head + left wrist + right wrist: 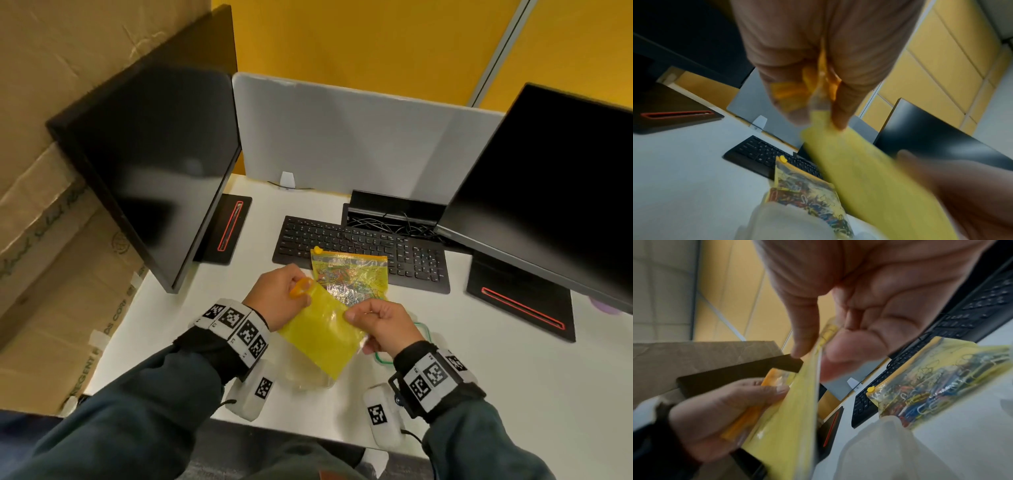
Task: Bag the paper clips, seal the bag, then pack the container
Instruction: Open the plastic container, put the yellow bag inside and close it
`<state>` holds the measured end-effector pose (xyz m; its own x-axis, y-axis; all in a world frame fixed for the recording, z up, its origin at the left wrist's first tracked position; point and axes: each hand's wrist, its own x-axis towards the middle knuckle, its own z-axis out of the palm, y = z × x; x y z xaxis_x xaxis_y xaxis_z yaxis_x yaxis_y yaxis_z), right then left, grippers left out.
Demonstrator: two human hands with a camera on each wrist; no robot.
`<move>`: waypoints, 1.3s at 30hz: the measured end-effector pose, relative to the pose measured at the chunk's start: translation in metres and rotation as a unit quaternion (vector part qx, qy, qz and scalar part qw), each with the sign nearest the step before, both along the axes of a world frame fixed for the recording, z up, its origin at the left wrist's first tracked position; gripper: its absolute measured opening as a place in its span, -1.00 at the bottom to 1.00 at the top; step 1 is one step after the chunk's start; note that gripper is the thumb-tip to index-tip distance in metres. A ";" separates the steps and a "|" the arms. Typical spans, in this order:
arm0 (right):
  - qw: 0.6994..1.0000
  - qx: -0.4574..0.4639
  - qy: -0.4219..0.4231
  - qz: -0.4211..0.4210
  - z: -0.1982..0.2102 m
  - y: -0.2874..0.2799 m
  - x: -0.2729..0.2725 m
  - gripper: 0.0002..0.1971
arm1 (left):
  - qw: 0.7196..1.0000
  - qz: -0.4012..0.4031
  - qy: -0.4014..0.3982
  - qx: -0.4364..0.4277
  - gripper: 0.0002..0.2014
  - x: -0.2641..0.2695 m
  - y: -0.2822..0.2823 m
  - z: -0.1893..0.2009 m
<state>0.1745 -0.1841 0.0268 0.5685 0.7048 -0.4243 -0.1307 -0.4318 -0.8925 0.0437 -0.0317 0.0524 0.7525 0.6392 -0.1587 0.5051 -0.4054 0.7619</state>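
I hold an empty-looking yellow zip bag (322, 337) (869, 178) (789, 418) in the air with both hands. My left hand (303, 294) (818, 120) pinches its orange zip end (299, 287) (772, 378). My right hand (352, 317) (812, 356) pinches the bag's other top corner between thumb and forefinger. A second zip bag (349, 277) (807, 194) (941, 382), full of coloured paper clips and with a yellow slider, lies on the white table against the keyboard. A clear plastic container (308, 380) (787, 224) (890, 451) stands under the held bag, partly hidden by it.
A black keyboard (359, 240) lies behind the bags. Dark monitors stand at left (154, 164) and right (548, 178) on red-trimmed bases. A green-rimmed lid (423, 330) shows beneath my right hand. Cardboard boxes (51, 240) flank the left; a grey divider (342, 137) closes the back.
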 end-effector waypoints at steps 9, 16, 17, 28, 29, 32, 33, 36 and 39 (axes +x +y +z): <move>0.986 -0.075 -0.145 -0.041 -0.008 0.011 -0.016 -0.76 | 0.994 -0.016 0.107 -0.010 -0.63 0.002 -0.028 -0.021; 0.977 -0.116 -0.167 0.061 -0.014 0.030 -0.050 -0.71 | 0.987 -0.021 0.149 -0.048 -0.75 0.005 -0.042 -0.045; 0.976 -0.134 -0.158 0.066 -0.017 0.031 -0.051 -0.74 | 0.984 -0.034 0.150 -0.090 -0.72 0.005 -0.040 -0.045; 0.973 -0.217 -0.038 0.066 -0.021 0.041 -0.042 -0.82 | 0.987 -0.056 0.140 -0.055 -0.47 -0.001 -0.048 -0.066; 0.980 -0.195 -0.019 0.030 -0.022 0.042 -0.040 -0.82 | 0.990 -0.053 0.131 -0.026 -0.62 -0.004 -0.048 -0.069; 0.989 -0.127 -0.060 -0.056 -0.027 0.031 -0.028 -0.95 | 0.983 -0.084 0.153 0.063 -0.79 -0.007 -0.045 -0.072; 0.985 -0.122 -0.093 -0.075 -0.029 0.024 -0.021 -0.99 | 0.976 -0.102 0.163 0.097 -0.79 -0.007 -0.044 -0.072; 0.950 -0.197 -0.235 -0.048 -0.039 -0.003 0.010 -0.86 | 0.942 -0.161 0.210 0.208 -0.74 -0.007 -0.043 -0.072; 0.889 -0.348 -0.289 0.072 -0.039 -0.032 0.028 -0.82 | 0.922 -0.147 0.247 0.260 -0.70 -0.006 -0.038 -0.076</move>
